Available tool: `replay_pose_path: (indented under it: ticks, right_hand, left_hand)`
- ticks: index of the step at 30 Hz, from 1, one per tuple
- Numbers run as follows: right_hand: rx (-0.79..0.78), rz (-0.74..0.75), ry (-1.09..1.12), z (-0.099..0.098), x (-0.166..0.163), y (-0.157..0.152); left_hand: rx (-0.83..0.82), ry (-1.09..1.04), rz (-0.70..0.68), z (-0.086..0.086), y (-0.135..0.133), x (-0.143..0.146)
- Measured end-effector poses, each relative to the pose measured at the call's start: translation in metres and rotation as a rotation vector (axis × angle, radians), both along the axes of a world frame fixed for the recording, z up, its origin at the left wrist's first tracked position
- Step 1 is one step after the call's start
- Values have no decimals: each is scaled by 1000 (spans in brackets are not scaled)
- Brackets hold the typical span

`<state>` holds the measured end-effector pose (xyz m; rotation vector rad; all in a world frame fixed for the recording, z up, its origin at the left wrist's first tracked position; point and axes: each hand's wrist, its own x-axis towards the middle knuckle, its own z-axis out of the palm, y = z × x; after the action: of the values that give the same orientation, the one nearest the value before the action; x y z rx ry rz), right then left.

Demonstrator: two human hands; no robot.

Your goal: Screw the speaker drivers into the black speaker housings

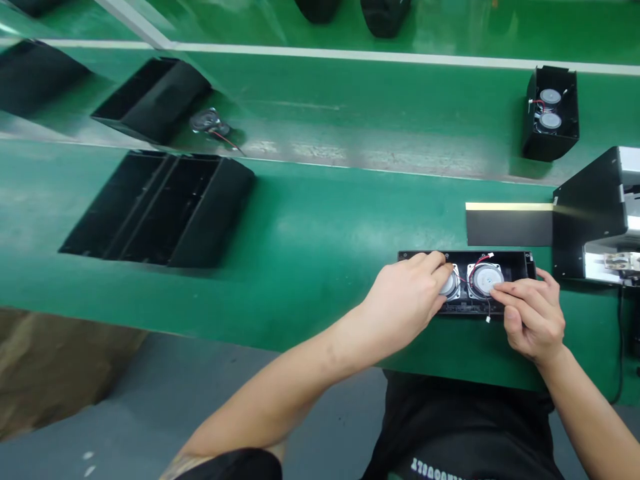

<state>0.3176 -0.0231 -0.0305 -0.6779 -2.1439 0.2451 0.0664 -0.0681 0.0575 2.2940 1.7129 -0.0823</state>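
Observation:
In the head view, a long black speaker box lies with its hollow side up on the bench before me. Two round speakers with pale grey backs sit inside it. My left hand curls its fingers and thumb around the left speaker and partly covers it. With outstretched fingertips, my right hand touches the lower right rim of the right speaker; its thumb is apart from the fingers. Red and black wires with white plugs run across the speakers, one plug hanging over the box's near edge.
A black machine stands at right, a flat dark strip beside it. Behind, another box holds two speakers. Several black housings and a loose speaker lie at left. The green bench has a near edge before me.

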Motion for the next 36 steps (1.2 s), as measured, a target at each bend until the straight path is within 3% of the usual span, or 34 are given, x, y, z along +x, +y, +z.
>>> replay_pose_path:
  ticks: [19, 36]
  right_hand:
    - [-3, -2, -1, 3, 0, 1]
    - [0, -3, -21, 0, 1, 1]
  left_hand:
    - [79, -86, -3, -12, -4, -9]
    - [44, -79, -4, -16, -5, -9]
